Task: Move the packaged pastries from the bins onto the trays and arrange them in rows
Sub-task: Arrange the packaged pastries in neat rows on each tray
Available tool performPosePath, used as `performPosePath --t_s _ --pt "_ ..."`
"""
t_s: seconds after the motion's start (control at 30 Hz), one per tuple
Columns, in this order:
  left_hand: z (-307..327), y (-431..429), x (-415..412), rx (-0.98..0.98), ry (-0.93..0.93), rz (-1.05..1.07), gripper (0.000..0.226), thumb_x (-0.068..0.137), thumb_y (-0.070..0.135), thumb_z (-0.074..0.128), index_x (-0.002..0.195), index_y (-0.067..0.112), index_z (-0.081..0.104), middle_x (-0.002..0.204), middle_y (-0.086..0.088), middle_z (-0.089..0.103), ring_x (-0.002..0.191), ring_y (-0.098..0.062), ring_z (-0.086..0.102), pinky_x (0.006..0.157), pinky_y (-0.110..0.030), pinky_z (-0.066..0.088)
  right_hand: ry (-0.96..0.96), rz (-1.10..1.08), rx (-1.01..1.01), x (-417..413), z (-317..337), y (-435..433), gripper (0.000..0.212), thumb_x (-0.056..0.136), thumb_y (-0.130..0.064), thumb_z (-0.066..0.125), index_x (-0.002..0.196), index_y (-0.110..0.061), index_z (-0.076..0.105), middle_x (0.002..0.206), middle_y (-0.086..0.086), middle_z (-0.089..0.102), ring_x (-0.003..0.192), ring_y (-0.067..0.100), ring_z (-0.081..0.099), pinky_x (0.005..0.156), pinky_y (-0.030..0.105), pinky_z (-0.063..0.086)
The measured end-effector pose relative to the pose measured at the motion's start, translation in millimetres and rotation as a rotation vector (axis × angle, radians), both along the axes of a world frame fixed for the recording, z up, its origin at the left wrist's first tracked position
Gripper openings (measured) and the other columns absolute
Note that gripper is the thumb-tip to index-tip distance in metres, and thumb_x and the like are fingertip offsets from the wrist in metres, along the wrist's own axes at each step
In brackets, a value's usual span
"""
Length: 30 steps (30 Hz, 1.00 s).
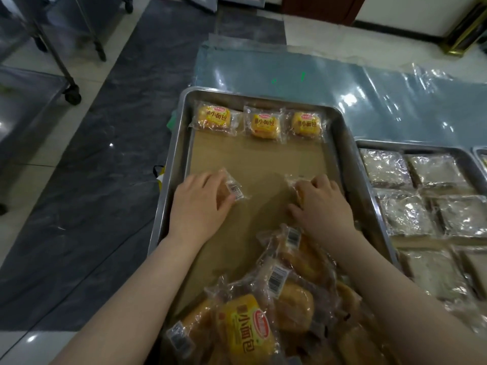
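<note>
I see left hand [203, 204] gripping clear-wrapped golden bun [234, 189], right hand [322, 204] gripping second wrapped bun [297, 187]; three-bun row [263, 125] at 12 o'clock on steel tray [171, 164].

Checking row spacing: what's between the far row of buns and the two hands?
Head view: only bare paper liner lies between the far row of three packaged buns and the left hand gripping one packet and right hand gripping another packet.

小面包 on pastry packets [264, 125], barcode stickers [278, 279], digits illegible
</note>
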State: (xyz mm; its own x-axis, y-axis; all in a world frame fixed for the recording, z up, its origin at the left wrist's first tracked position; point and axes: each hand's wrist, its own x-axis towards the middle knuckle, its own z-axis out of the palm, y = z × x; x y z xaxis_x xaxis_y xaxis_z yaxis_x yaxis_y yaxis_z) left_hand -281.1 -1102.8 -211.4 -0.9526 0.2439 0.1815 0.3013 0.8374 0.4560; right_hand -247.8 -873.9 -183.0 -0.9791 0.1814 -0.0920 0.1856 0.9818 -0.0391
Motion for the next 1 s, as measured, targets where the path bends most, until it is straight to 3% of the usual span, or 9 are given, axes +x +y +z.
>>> performPosePath --t_s 0.1,0.2,0.3,0.4,0.5,0.63,0.73,0.9,1.0 --pt "-6.4 1.1 -2.2 -0.175 -0.092 -0.067 0.074 0.081 0.061 0.051 0.143 0.026 0.029 0.142 0.003 0.038 0.127 -0.022 0.036 0.104 -0.041 0.029 0.136 0.225 -0.124 -9.1 4.7 -1.2 0.030 0.093 -0.019 0.053 0.121 -0.028 0.062 0.122 -0.001 0.056 0.110 0.023 0.052 0.088 0.036 0.046" --pt "-10.1 3.7 -4.1 -0.152 -0.070 -0.086 0.075 0.084 0.048 0.058 0.145 0.026 0.022 0.145 0.000 0.034 0.131 -0.022 0.033 0.108 -0.042 0.029 0.106 0.414 -0.209 -15.6 1.4 -0.8 0.034 0.091 -0.015 0.055 0.121 -0.028 0.063 0.134 -0.004 0.054 0.127 0.021 0.044 0.107 0.043 0.037" --pt "-6.9 4.4 -6.9 0.214 -0.084 0.030 0.055 0.091 0.034 0.054 0.139 0.023 0.029 0.123 0.007 0.053 0.106 -0.012 0.054 0.085 -0.031 0.047 0.086 0.391 -0.187 -16.0 -9.6 -0.6 0.050 0.091 -0.043 0.051 0.140 -0.032 0.042 0.154 -0.006 0.028 0.144 0.013 0.012 0.115 0.035 0.009" --pt "1.0 1.1 -9.5 0.475 -0.071 0.183 0.024 0.094 0.033 0.049 0.114 0.023 0.042 0.091 0.020 0.053 0.074 0.003 0.051 0.061 -0.014 0.037 0.046 0.363 -0.100 -22.4 -19.2 -3.2 0.063 0.094 -0.056 0.036 0.149 -0.037 0.012 0.159 -0.007 -0.005 0.141 0.012 -0.019 0.109 0.033 -0.011" --pt "7.7 -2.8 -13.4 0.649 -0.142 0.259 0.011 0.098 0.031 0.040 0.103 0.026 0.048 0.085 0.021 0.053 0.079 0.002 0.054 0.065 -0.018 0.042 -0.111 0.371 -0.056 -28.0 -27.7 -6.1 0.076 0.089 -0.065 0.032 0.146 -0.043 -0.014 0.153 -0.004 -0.030 0.136 0.022 -0.035 0.108 0.040 -0.018" --pt "10.0 -4.0 -19.0 0.708 -0.414 0.195 0.030 0.100 0.033 0.034 0.088 0.023 0.059 0.090 0.000 0.063 0.085 -0.013 0.059 0.075 -0.028 0.047 -0.188 0.349 -0.108 -26.0 -33.3 -6.0 0.087 0.084 -0.069 0.036 0.140 -0.047 -0.027 0.147 -0.007 -0.042 0.133 0.024 -0.040 0.106 0.042 -0.019" --pt "8.7 -4.4 -23.6 0.696 -0.429 0.210 0.020 0.099 0.029 0.040 0.106 0.020 0.057 0.102 -0.003 0.063 0.094 -0.019 0.059 0.082 -0.037 0.049 -0.156 0.336 -0.145 -22.5 -33.3 -4.9 0.075 0.087 -0.067 0.026 0.137 -0.051 -0.028 0.148 -0.009 -0.039 0.134 0.021 -0.038 0.107 0.040 -0.018" --pt "2.6 -4.5 -23.6 0.670 -0.351 0.244 0.059 0.093 0.024 0.053 0.143 0.028 0.022 0.104 0.019 0.053 0.086 0.006 0.053 0.067 -0.013 0.040 -0.129 0.334 -0.218 -15.6 -36.0 1.0 0.066 0.096 -0.053 0.027 0.135 -0.056 -0.026 0.148 -0.012 -0.038 0.134 0.015 -0.039 0.111 0.038 -0.017" --pt "5.9 -1.8 -19.6 0.523 -0.160 0.169 0.063 0.090 0.027 0.058 0.143 0.023 0.025 0.130 0.005 0.050 0.111 -0.005 0.050 0.092 -0.022 0.040 -0.085 0.307 -0.250 -11.0 -39.6 1.1 0.063 0.096 -0.050 0.026 0.135 -0.057 -0.022 0.149 -0.014 -0.035 0.135 0.013 -0.038 0.111 0.037 -0.018"
